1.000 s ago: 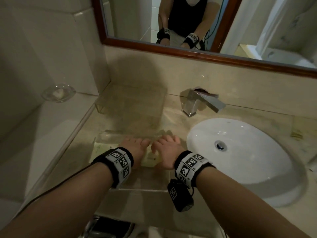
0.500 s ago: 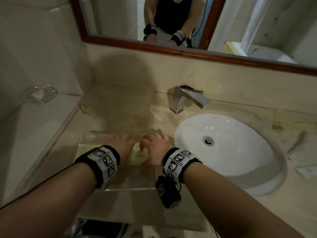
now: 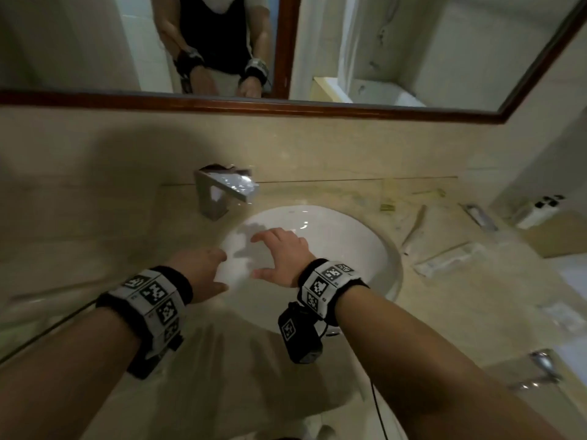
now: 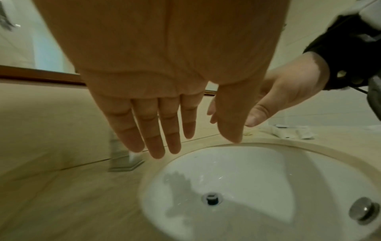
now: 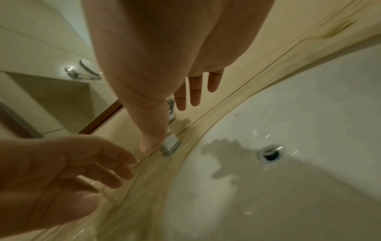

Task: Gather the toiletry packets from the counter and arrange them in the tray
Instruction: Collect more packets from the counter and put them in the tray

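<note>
Both my hands hover empty over the left part of the white sink. My left hand is open with straight fingers; my right hand is open with spread fingers. Several toiletry packets lie on the counter right of the sink: a long thin one, a white one, a yellowish one near the wall and another white one. White packets also show beyond the sink rim. A faint edge of the clear tray shows at far left, blurred.
A chrome faucet stands behind the sink, under a wood-framed mirror. A white box and a metal piece sit at the right end of the counter. A chrome fitting juts out at lower right.
Both hands have lifted off the packets in the tray at left and moved right over the sink. My view has swung right, bringing the counter packets into sight.
</note>
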The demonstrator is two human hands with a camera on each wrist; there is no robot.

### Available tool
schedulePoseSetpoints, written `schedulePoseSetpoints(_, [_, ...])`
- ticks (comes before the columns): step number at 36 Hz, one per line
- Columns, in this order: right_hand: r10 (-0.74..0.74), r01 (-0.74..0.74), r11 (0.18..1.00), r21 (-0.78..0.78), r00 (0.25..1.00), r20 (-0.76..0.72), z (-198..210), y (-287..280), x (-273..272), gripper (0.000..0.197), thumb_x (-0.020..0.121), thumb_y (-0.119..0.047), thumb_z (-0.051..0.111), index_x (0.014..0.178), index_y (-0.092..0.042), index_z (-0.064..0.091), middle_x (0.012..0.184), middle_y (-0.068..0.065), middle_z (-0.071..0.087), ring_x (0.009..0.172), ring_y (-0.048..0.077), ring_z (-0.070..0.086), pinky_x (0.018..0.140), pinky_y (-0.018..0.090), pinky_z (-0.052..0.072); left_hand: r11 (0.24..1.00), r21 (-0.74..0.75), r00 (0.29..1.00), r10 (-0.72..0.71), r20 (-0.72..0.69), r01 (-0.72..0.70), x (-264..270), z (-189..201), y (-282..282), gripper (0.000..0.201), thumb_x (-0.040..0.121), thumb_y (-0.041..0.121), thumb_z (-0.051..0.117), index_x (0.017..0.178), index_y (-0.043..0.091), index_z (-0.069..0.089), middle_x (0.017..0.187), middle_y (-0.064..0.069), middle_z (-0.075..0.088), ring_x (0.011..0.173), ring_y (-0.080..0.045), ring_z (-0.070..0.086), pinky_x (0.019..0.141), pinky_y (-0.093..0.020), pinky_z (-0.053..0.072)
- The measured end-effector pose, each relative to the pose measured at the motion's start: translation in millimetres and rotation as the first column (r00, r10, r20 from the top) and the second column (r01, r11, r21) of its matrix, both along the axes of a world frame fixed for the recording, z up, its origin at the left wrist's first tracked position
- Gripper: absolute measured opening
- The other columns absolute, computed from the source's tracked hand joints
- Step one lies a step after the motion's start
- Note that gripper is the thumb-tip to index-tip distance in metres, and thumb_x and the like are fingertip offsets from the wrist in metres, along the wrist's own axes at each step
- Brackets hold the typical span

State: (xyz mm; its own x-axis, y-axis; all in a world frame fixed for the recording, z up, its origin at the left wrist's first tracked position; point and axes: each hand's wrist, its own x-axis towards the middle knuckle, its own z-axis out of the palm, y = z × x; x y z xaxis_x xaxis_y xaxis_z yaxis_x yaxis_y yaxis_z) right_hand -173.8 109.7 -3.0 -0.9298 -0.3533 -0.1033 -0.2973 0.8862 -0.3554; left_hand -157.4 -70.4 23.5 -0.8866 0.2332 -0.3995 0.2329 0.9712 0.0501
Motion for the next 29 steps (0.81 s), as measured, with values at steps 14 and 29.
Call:
schedulePoseSetpoints(14, [-0.346, 0.345, 0.938, 0.033, 0.938, 0.031, -9, 205, -7, 0.064, 0.081, -0.05, 0.062, 0.136, -0.028, 0.038, 0.142, 0.001, 0.039, 0.133, 0.023, 0.036, 0.109, 0.038, 0.032, 0.966, 0.022, 0.965, -0.259, 0.042, 0.258, -42, -3, 176, 0.051, 0.09, 0.042, 0.051, 0.136, 0.021, 0.04, 0.14, -0.002, 0.043, 0.124, -0.023, 0.049, 0.105, -0.035, 0.04])
schedulePoseSetpoints(29, [-0.659, 0.653, 0.752, 0.09, 0.74, 0.134, -15, 417, -61, 0.06, 0.082, -0.047, 0.062, 0.135, -0.03, 0.037, 0.141, 0.005, 0.04, 0.13, 0.026, 0.039, 0.109, 0.042, 0.035, 0.955, 0.12, 0.951, -0.284, 0.121, 0.27, -102, -25, 351, 0.058, 0.091, 0.043, 0.048, 0.143, 0.023, 0.03, 0.15, -0.001, 0.033, 0.133, -0.023, 0.04, 0.109, -0.034, 0.035])
